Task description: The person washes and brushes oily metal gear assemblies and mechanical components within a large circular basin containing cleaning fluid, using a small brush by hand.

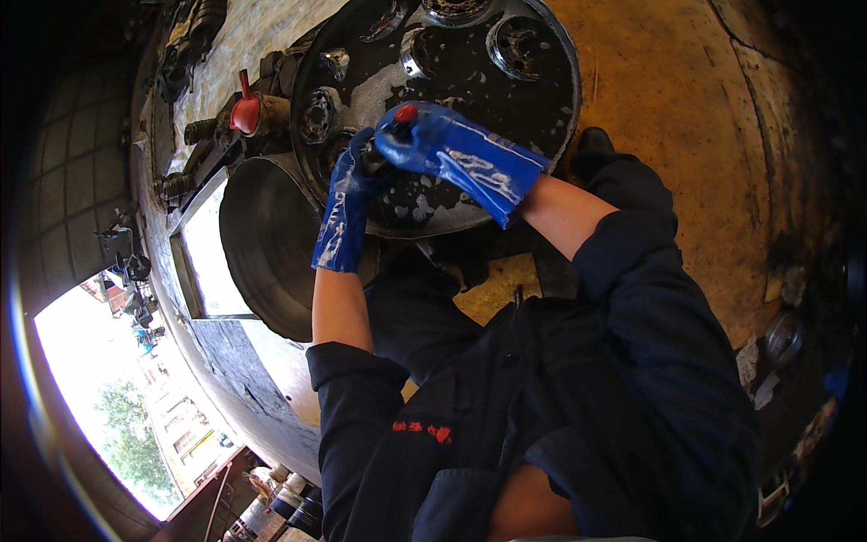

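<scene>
Both of my hands wear long, wet blue rubber gloves streaked with white foam, and they meet over the left part of a round black basin [576,99]. Dark, foamy liquid and several ring-shaped metal parts [522,47] are in it. My right hand [424,140] is closed around a tool with a red end [406,114]; the rest of it is hidden in the glove. Close against it, my left hand [345,194] is closed at a dark metal part [373,164], whose shape is mostly covered by the gloves.
A large empty-looking round metal tub [271,248] stands tilted left of the basin. Beyond it are a red funnel-shaped thing [245,114] and dark metal parts [200,132]. My dark shoe [593,144] is by the basin's right edge, on a stained brown floor [668,90].
</scene>
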{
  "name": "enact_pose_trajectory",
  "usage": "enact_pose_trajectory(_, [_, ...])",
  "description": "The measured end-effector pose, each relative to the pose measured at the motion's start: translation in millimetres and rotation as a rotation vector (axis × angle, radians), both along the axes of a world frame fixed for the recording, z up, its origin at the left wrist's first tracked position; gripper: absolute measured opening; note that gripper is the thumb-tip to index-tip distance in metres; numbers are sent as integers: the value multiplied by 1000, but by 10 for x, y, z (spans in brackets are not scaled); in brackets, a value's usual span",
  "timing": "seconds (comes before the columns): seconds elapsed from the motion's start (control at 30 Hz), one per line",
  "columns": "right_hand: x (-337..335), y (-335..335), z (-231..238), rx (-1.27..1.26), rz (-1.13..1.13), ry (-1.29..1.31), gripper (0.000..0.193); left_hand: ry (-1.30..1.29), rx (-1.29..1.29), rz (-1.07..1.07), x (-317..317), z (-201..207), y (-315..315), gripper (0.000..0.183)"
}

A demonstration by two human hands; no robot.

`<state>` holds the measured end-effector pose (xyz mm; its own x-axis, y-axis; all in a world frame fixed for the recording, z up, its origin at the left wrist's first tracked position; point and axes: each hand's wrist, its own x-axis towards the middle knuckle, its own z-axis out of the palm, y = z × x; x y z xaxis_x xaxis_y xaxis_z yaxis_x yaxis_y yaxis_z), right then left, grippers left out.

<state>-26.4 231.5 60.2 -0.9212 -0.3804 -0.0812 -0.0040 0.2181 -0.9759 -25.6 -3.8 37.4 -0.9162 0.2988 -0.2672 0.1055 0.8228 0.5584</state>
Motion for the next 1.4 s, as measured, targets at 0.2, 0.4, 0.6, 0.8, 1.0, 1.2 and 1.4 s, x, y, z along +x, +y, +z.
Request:
enact_pose_trajectory(0.2, [67,379,-172,-11,-213,-157,45,-127,-325,-58,-205,435,498,84])
enact_pose_trajectory(0.4, [-15,281,-341,413,-397,68,39,-62,-634,-127,-230,459,1014,52])
enact_pose_trajectory(0.6, [-113,378,-48,243,-385,-61,37,4,-255,27,26,229,262,70])
enact_pose_trajectory(0.8, [-34,-74,18,-63,-23,422,18,-101,106,72,-26,-51,15,78])
enact_pose_trajectory(1.0, [-201,160,-58,375,30,30,35,-51,187,206,16,-113,-28,89])
enact_pose_trajectory(1.2, [-121,-1,2,25,5,-15,24,-52,101,133,60,28,25,89])
enact_pose_trajectory(1.4, [-68,20,-171,225,28,-218,37,-46,-7,162,24,41,175,93])
